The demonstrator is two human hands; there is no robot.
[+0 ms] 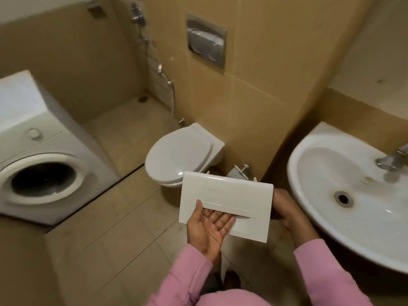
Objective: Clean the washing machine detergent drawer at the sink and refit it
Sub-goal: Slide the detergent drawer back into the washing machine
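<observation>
One drawer [227,191], two hands: left hand [206,227] open-palmed beneath; right hand [287,209] grip unclear.

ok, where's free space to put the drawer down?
Bare: sink basin left of the tap, washing machine top, closed toilet lid, floor tiles between those two. Tight: the gap between drawer and basin, filled by the right hand.
</observation>
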